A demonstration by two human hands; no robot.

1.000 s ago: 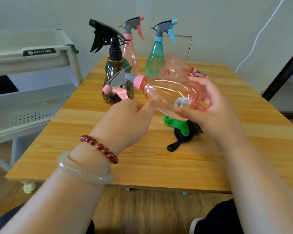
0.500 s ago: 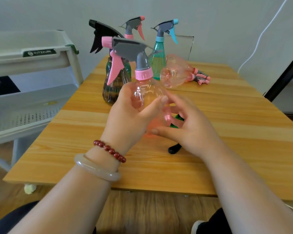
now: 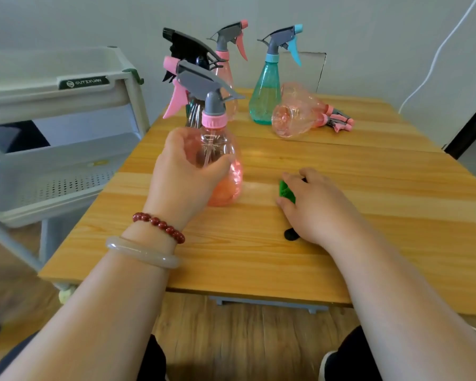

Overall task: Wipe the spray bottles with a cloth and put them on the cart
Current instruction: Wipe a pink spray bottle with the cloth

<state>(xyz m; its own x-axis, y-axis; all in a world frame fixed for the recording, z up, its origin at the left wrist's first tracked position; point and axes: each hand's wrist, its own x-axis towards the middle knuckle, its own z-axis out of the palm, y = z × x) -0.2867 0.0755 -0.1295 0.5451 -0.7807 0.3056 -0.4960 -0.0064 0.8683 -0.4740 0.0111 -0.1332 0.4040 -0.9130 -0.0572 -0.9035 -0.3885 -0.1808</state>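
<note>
**Left hand** (image 3: 186,174): fingers (image 3: 217,165) wrapped round the belly of the pink spray bottle (image 3: 227,185), thumb across its near face.

**Right hand** (image 3: 316,207): fingers curled over the green cloth (image 3: 286,191), thumb and forefinger pinching the edge that shows. A black piece pokes out by the wrist; I cannot tell what it is.

**Pink spray bottle:** standing on the counter (image 3: 368,243), front-left of centre. Long axis vertical, base down. The nozzle of the grey-and-pink trigger head points left, toward the cart (image 3: 66,160).

**Step in hand, as I judge it:** bringing cloth to bottle.
- Grip low and firm, so the light bottle does not tip.
- Wipe from the collar downward.
- Turn the bottle about its upright axis, so the patch under the palm gets cleaned too.

**Further back on the counter:**
- dark bottle (image 3: 187,48), upright
- rear pink bottle (image 3: 226,70), upright
- teal bottle (image 3: 265,97), upright
- toppled pink bottle (image 3: 297,114), on its side just beside the teal one, base toward me

**Cart:** just left of the counter.
</note>
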